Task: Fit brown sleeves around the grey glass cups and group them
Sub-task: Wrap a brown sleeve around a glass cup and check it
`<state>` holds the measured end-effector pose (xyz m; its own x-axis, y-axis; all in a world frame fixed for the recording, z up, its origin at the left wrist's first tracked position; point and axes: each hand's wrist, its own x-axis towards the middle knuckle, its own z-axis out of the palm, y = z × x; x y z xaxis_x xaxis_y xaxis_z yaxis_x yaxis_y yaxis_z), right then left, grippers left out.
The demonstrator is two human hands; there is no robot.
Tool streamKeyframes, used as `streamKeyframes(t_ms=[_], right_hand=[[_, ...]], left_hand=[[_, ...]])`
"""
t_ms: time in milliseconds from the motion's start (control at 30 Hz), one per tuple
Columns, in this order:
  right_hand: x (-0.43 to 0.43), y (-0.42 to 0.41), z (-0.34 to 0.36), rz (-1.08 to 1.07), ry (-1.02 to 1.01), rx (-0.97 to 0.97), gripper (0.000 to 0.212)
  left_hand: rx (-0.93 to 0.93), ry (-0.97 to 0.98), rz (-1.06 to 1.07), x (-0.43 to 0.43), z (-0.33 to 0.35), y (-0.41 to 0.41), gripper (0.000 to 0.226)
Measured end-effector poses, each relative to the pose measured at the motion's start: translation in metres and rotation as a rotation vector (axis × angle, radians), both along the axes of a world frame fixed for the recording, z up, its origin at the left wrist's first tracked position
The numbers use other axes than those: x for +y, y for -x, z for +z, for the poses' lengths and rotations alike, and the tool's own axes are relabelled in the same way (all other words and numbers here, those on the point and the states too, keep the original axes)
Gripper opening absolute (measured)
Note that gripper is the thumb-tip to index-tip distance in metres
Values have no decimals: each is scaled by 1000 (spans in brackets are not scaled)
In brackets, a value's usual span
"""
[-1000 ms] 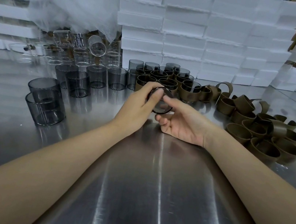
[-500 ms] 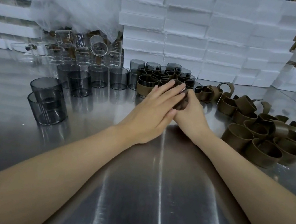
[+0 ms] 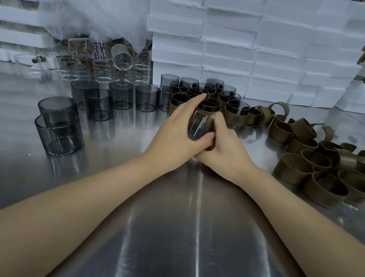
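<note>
Change over the last second: the hands went from holding a cup on its side short of the sleeved group [image 3: 235,109], to pushing forward against the group's near edge with the left fingers flat, to pulling back a touch. At this moment the left hand [image 3: 175,132] and right hand [image 3: 224,151] were pressed together and clamped on one grey cup [image 3: 198,125], just in front of the sleeved group. The left thumb lay across the glass and the right fingers curled over its far side. The left index finger [image 3: 203,97] reached out onto the group's front cups. A dark brown edge showed at the right palm, but the hands hid whether a sleeve was fully seated on that cup, so I couldn't tell. My read: this was a fit-and-seat step, with the cup not yet let go into the group. The bare grey cups [image 3: 121,96] stood in a row directly left of the sleeved group, with two more further left and nearer the person. The loose brown sleeves [image 3: 326,181] were piled to its right. Plenty of both were left, so the task looked about mid-run. The clear glassware [image 3: 102,67] was behind and left of the group, the foam boxes [image 3: 229,38] were stacked right behind it, and everything sat on the steel table [image 3: 184,245]. Risk: nudging the packed group cups while placing this one.
</note>
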<state>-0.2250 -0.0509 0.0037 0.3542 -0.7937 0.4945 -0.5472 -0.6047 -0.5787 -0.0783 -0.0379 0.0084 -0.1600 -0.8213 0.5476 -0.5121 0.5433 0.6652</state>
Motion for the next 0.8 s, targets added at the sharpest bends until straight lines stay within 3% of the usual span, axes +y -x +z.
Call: streamKeyframes(t_ms=[133, 233, 333, 500, 667, 800], right_hand=[[1, 0, 1, 6, -32, 10, 42], [2, 2, 3, 35, -65, -64, 42], [5, 3, 5, 122, -123, -168, 42], [9, 2, 9, 206, -189, -279, 55], [10, -6, 9, 190, -181, -313, 78], [8, -11, 7, 27, -220, -334, 76]], left_hand=[[208, -200, -85, -4, 2, -4, 76], [465, -410, -271, -6, 3, -4, 86], [675, -631, -502, -5, 5, -3, 61], [736, -711, -643, -4, 6, -3, 43], [723, -719, -578, -3, 4, 0, 65], [669, -709, -547, -2, 4, 2, 67]])
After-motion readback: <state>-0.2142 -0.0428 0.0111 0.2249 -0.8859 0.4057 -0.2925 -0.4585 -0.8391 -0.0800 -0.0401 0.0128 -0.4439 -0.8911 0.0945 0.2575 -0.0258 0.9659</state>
